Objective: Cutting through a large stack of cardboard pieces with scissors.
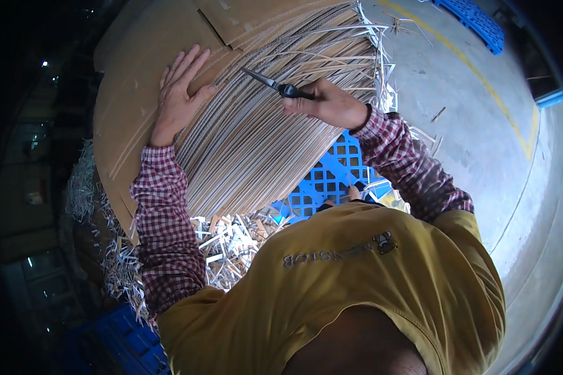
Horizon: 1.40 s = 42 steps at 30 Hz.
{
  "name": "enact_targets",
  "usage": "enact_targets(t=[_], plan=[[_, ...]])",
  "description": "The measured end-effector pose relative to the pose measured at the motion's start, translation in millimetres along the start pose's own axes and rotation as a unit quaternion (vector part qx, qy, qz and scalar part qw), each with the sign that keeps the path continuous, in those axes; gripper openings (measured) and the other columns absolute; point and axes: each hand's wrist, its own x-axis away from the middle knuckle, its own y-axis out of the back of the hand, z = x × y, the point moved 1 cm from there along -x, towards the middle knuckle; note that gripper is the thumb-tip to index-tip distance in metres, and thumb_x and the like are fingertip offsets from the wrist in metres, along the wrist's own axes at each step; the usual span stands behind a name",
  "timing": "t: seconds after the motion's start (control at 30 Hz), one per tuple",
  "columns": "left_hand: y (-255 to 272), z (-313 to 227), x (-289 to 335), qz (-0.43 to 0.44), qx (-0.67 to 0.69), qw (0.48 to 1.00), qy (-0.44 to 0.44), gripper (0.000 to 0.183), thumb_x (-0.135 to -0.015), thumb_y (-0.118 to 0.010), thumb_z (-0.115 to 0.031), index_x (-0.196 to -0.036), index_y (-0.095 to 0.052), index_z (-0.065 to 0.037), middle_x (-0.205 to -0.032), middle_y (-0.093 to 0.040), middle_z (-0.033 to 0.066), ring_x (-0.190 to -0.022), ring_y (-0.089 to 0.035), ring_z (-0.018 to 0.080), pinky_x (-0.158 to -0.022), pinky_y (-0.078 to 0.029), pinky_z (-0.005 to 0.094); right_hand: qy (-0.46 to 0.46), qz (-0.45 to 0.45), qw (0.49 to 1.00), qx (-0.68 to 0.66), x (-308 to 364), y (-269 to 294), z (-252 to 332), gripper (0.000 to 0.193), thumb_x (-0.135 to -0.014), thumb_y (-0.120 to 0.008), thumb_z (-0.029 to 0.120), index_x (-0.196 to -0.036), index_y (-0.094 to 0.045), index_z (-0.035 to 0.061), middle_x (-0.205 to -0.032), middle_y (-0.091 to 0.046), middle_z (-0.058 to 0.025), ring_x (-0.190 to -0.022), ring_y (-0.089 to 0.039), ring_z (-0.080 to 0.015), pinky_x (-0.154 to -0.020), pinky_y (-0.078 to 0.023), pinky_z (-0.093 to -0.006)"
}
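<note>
My left hand (180,94) lies flat on the top sheet of a large stack of brown cardboard (128,119), its fingers stretched out and the thumb apart. In my right hand (334,105) is a knife (266,80) with a black handle and a pointed metal blade. The blade points left and away from me, over the layered edges of the cardboard sheets (256,144). These edges fan out in many thin lines between my two hands. Whether the blade touches the cardboard I cannot tell. Thin loose strips hang off the stack's right side.
Under the stack shows a blue plastic pallet (334,165). Shredded paper and cardboard strips (228,247) heap up at the near left, by my left arm. A grey floor (444,94) with a yellow line lies to the right, with another blue pallet (472,22) at the far right.
</note>
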Motion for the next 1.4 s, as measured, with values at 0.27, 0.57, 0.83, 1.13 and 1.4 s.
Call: enact_targets(t=[0.27,0.57,0.83,1.13,1.4], plan=[[3,-1,-1,-0.017,0.001,1.000,-0.007,0.057,-0.078,-0.059,-0.041,-0.129,-0.042,-0.022,-0.138,-0.034,0.0030,-0.128,-0.027,0.0269,-0.103,-0.017,0.0480,-0.081,0.005,0.997,-0.009,-11,7,30,0.039,-0.084,-0.056,0.039,-0.085,-0.066,0.0010,-0.070,-0.064,-0.0055,-0.057,-0.054,-0.0078,-0.049,-0.043,-0.0232],[5,0,2,-0.024,-0.009,1.000,-0.004,0.057,-0.078,-0.058,-0.042,-0.129,-0.042,-0.021,-0.137,-0.035,0.0040,-0.127,-0.029,0.0285,-0.103,-0.017,0.0487,-0.048,0.012,0.987,0.156,117,-41,-42,0.025,-0.077,-0.062,0.025,-0.081,-0.061,-0.0002,-0.063,-0.057,-0.0158,-0.058,-0.058,-0.0271,-0.056,-0.046,-0.0383],[7,-8,-3,-0.039,-0.016,0.999,-0.008,0.056,-0.079,-0.058,-0.042,-0.128,-0.043,-0.021,-0.136,-0.036,0.0046,-0.126,-0.030,0.0293,-0.103,-0.017,0.0490,-0.048,0.105,0.993,-0.006,76,13,-3,0.040,-0.087,-0.051,0.041,-0.066,-0.055,0.0071,-0.047,-0.035,0.0040,-0.040,-0.031,-0.0076,-0.038,-0.029,-0.0260],[6,-5,-3,-0.036,-0.004,0.999,-0.004,0.057,-0.079,-0.057,-0.044,-0.128,-0.043,-0.021,-0.136,-0.035,0.0043,-0.127,-0.029,0.0286,-0.103,-0.018,0.0489,-0.068,0.064,0.931,0.352,-19,16,58,0.031,-0.087,-0.051,0.033,-0.087,-0.063,0.0039,-0.057,-0.054,-0.0059,-0.053,-0.054,-0.0158,-0.057,-0.049,-0.0336],[7,-6,-5,-0.040,-0.009,0.999,-0.004,0.056,-0.079,-0.057,-0.043,-0.128,-0.043,-0.021,-0.136,-0.036,0.0035,-0.127,-0.029,0.0283,-0.103,-0.017,0.0483,-0.065,0.027,0.918,0.390,-20,12,78,0.027,-0.083,-0.055,0.026,-0.084,-0.061,-0.0004,-0.063,-0.057,-0.0166,-0.064,-0.059,-0.0305,-0.063,-0.047,-0.0396]])
